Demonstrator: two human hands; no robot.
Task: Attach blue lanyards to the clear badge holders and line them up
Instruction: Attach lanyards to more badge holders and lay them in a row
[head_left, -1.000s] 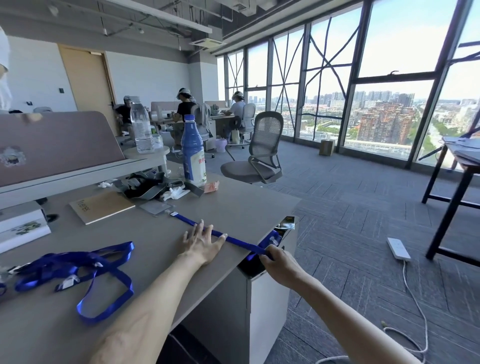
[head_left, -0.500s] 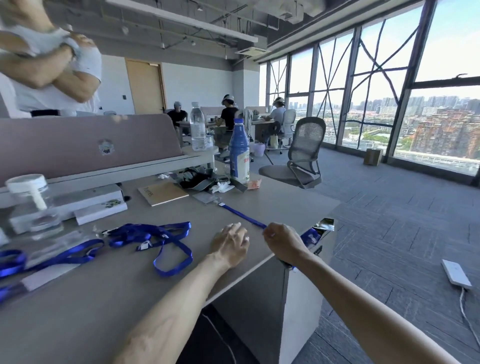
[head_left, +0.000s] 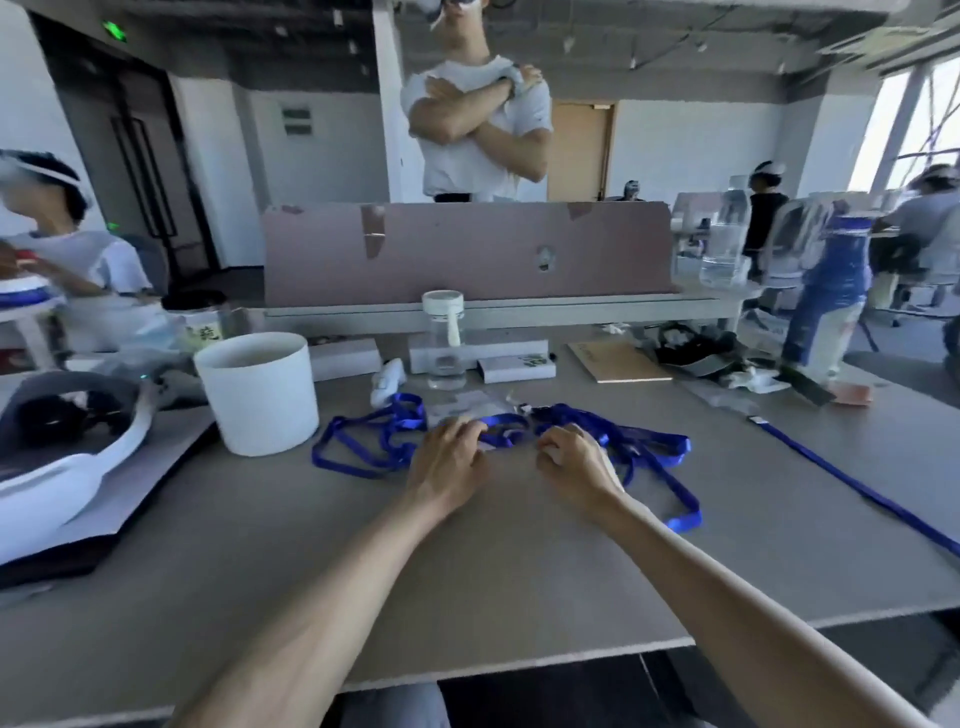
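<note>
A tangled pile of blue lanyards (head_left: 644, 447) lies in the middle of the grey desk (head_left: 519, 571). Clear badge holders (head_left: 467, 408) lie at its far side. My left hand (head_left: 449, 460) rests on the pile's middle with its fingers curled down onto a strap. My right hand (head_left: 571, 457) sits just to the right, fingers curled over the straps. Motion blur hides whether either hand grips anything. One lanyard (head_left: 857, 486) lies stretched straight along the right side of the desk, its far end by a clear holder (head_left: 727, 396).
A white cylindrical tub (head_left: 260, 389) stands left of the pile, a headset (head_left: 67, 441) further left. A clear bottle (head_left: 445, 343), small boxes, a notebook (head_left: 621, 362) and a blue bottle (head_left: 831, 306) line the back. A person stands behind the pink divider (head_left: 467, 254).
My view swung left from the desk's right end to its middle. Both hands left the stretched lanyard and now sit on the tangled pile.
</note>
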